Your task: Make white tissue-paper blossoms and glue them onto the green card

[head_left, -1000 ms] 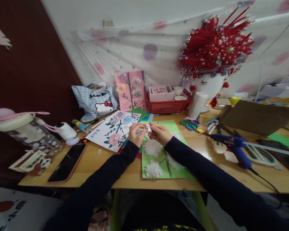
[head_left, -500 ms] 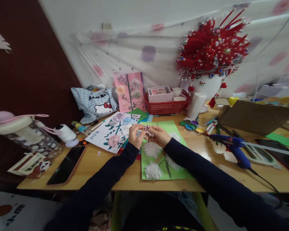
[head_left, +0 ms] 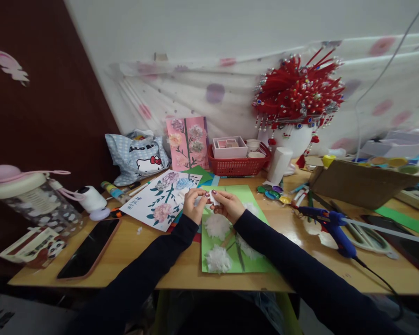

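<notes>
Workpiece: a small white paper-like piece (head_left: 214, 197) is sitting between your fingertips, above the upper part of the light-green rectangular sheet (head_left: 253, 266).
Right grip: your right hand (head_left: 231, 205) is pinching the piece between thumb and fingers.
Left grip: your left hand (head_left: 193, 204) is closing thumb and fingertips on the left edge of the piece.
Base sheet: the green sheet is lying on the light-brown wooden tabletop (head_left: 181, 277), bearing fluffy white flowers (head_left: 218, 227) and a dark painted stem (head_left: 239, 253).
Left of hands: a white sheet with pink, purple and blue flowers (head_left: 139, 197) is lying at an angle.
Right of hands: a blue glue gun with a black cable (head_left: 338, 228) is resting on the tabletop.
Behind hands: a red plastic basket (head_left: 239, 167) is holding a white box (head_left: 229, 149).
</notes>
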A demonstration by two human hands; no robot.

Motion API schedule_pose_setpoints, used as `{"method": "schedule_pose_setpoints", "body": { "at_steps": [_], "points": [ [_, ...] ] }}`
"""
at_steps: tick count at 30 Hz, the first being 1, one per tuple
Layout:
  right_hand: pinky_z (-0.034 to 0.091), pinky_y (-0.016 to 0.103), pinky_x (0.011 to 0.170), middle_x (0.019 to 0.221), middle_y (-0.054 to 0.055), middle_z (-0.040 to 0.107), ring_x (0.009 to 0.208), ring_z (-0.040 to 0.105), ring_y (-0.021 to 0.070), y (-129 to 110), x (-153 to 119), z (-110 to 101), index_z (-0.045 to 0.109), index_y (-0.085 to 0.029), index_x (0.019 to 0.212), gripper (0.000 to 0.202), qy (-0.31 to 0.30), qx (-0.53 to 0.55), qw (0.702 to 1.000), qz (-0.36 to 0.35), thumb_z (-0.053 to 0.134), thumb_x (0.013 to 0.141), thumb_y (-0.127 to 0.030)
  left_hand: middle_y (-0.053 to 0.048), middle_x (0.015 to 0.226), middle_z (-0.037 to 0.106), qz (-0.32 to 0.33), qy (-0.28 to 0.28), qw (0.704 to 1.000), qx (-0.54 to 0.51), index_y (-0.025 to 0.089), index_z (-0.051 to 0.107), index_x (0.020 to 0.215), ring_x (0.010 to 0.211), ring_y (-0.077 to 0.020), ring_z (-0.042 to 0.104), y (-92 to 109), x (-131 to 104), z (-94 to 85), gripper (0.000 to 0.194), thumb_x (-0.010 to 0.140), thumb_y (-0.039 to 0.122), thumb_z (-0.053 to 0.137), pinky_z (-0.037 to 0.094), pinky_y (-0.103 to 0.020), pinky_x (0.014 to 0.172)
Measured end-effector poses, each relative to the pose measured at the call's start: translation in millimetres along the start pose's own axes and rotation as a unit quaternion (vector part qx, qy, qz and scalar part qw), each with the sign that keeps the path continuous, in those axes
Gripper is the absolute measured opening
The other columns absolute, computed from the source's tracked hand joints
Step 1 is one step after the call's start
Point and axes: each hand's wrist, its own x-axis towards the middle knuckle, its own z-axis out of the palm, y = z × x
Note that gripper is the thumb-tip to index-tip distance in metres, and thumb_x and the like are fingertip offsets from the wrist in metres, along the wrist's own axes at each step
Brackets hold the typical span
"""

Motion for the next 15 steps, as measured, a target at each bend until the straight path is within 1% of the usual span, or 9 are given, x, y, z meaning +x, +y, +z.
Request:
{"method": "schedule_pose_setpoints", "body": {
  "at_steps": [4,9,15],
  "points": [
    [0.048,0.018,0.041,0.062,0.004,0.067,0.047,0.059,0.0097,2.1,1.9,-1.4,0.066,-0.015,0.080,0.015,0.008,-0.002,1.000,-0.004,0.069,0.073,-0.028,-0.005,0.083,0.062,0.008,0.017,1.000,0.009,0.020,0.064,0.069,0.090,-0.0202,0.058,-0.7,0.1,-0.4,0.014,0.075,0.030,0.056,0.045,-0.036,0.086],
    [0.048,0.017,0.041,0.062,0.003,0.066,0.047,0.059,0.0087,2.7,2.0,-1.2,0.067,-0.015,0.084,0.018,0.011,-0.016,1.000,-0.007,0.068,0.073,-0.029,-0.004,0.082,0.062,0.005,0.016,0.999,0.030,0.020,0.062,0.068,0.089,-0.0196,0.057,-1.2,1.0,-1.3,0.015,0.075,0.031,0.056,0.043,-0.035,0.086],
    [0.049,0.017,0.042,0.064,0.003,0.067,0.047,0.060,0.0091,2.3,1.4,-1.0,0.067,-0.015,0.085,0.018,0.023,-0.015,1.000,0.002,0.068,0.073,-0.028,-0.005,0.082,0.062,0.006,0.024,1.000,0.013,0.019,0.061,0.067,0.088,-0.0196,0.056,2.6,0.5,-0.8,0.013,0.074,0.027,0.053,0.042,-0.035,0.086]
  ]
}}
